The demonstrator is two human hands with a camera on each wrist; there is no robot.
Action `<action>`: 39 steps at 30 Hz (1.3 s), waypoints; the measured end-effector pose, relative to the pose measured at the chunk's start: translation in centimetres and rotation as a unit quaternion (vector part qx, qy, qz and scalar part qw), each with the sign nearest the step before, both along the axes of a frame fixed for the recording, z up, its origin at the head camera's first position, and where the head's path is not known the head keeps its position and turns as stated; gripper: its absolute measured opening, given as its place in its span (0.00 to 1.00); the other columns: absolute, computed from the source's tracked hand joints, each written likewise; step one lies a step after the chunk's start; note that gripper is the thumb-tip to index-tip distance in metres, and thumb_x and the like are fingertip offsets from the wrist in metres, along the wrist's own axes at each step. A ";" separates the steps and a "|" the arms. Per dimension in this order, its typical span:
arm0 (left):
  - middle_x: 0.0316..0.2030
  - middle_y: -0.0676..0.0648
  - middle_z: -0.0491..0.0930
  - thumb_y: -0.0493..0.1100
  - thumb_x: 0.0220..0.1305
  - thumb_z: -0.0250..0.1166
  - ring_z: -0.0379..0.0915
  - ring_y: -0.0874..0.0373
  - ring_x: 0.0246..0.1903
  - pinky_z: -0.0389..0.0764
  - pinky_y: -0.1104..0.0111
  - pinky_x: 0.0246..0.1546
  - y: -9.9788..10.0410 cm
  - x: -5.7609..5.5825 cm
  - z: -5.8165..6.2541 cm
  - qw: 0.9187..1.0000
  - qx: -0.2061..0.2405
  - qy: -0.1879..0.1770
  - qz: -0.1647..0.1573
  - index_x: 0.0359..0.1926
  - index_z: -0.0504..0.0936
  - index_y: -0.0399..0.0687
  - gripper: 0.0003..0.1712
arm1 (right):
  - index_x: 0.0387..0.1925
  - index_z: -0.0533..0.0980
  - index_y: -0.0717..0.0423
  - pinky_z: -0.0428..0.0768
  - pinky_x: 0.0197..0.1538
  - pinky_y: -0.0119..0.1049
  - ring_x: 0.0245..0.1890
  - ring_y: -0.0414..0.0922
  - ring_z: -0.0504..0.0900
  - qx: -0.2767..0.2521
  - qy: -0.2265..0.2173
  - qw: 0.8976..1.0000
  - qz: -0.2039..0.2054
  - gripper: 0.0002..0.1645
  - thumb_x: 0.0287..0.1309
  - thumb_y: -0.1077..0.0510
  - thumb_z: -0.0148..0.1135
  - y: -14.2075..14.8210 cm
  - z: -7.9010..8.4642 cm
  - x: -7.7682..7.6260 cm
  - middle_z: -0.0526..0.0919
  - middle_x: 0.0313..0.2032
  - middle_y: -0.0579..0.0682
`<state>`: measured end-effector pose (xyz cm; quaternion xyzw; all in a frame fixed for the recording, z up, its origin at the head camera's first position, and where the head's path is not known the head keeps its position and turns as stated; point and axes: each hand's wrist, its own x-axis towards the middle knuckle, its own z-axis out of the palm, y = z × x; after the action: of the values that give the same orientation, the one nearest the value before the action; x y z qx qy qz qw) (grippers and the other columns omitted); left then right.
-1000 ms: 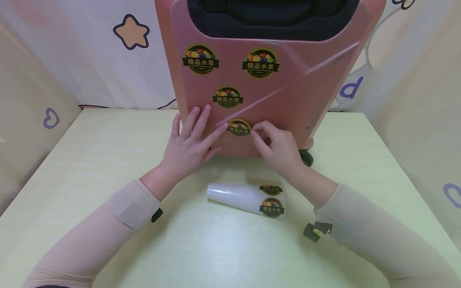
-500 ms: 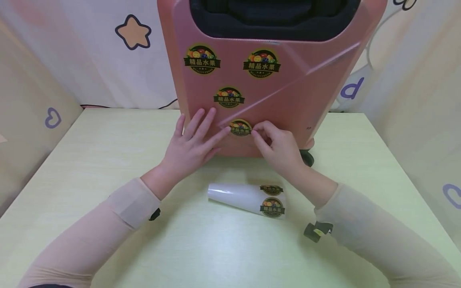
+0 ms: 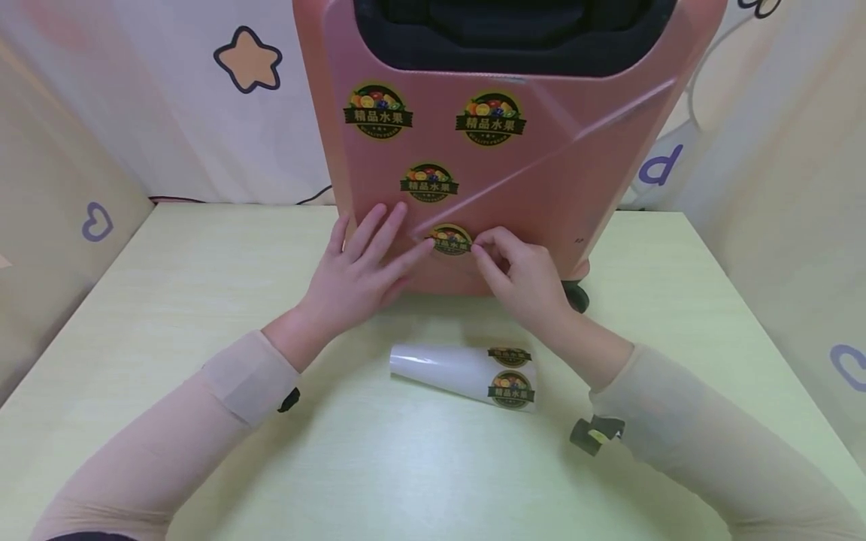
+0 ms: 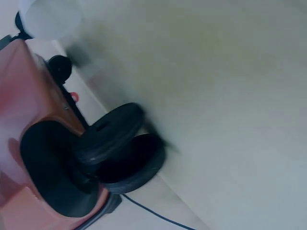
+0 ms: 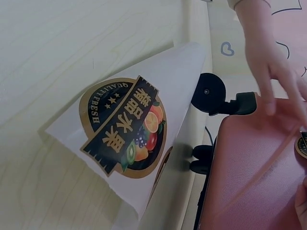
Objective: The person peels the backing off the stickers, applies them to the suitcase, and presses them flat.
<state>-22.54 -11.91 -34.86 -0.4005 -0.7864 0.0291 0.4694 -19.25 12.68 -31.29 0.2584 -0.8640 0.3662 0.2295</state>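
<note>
Plainly, the left hand (image 3: pixel 352 278) spread its fingers wide on the suitcase (image 3: pixel 555 165) near its lower left corner. The lowest sticker (image 3: pixel 450 239) lay near the bottom edge, beyond a curled label sheet (image 3: pixel 440 367) on the tabletop (image 3: pixel 406 473); the right hand (image 3: pixel 524 278) pinched that sticker's right rim.

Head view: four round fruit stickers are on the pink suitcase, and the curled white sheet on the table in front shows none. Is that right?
Not quite: the curled white sheet does carry two stickers, seen at its right end in the head view. The rest stands: four round fruit stickers on the pink suitcase, sheet on the table in front.
</note>
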 end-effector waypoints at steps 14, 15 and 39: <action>0.71 0.43 0.46 0.57 0.62 0.60 0.45 0.45 0.68 0.48 0.44 0.62 0.8 -0.2 0.6 0.999 0.022 0.032 0.035 0.72 0.52 0.62 0.41 | 0.35 0.76 0.59 0.65 0.22 0.32 0.17 0.39 0.66 0.006 0.014 1.000 0.006 0.05 0.61 0.60 0.57 0.0 0.1 -0.1 0.72 0.18 0.45; 0.71 0.43 0.45 0.57 0.62 0.60 0.45 0.45 0.68 0.48 0.44 0.62 0.8 -0.2 0.5 0.999 0.022 0.031 0.036 0.72 0.51 0.62 0.42 | 0.35 0.76 0.59 0.65 0.22 0.32 0.17 0.39 0.66 0.006 0.014 1.000 0.005 0.05 0.61 0.60 0.57 0.0 0.1 -0.1 0.72 0.18 0.45; 0.69 0.37 0.50 0.54 0.62 0.59 0.44 0.42 0.68 0.45 0.43 0.62 0.7 -0.1 1.1 0.998 0.049 0.028 0.039 0.69 0.58 0.60 0.35 | 0.35 0.77 0.58 0.65 0.22 0.32 0.17 0.40 0.66 0.008 0.002 1.000 -0.003 0.05 0.62 0.59 0.58 0.0 0.0 -0.1 0.72 0.17 0.45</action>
<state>-22.64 -11.17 -33.76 -0.3448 -0.7888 0.0201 0.5084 -19.33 12.66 -31.26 0.2580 -0.8673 0.3580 0.2304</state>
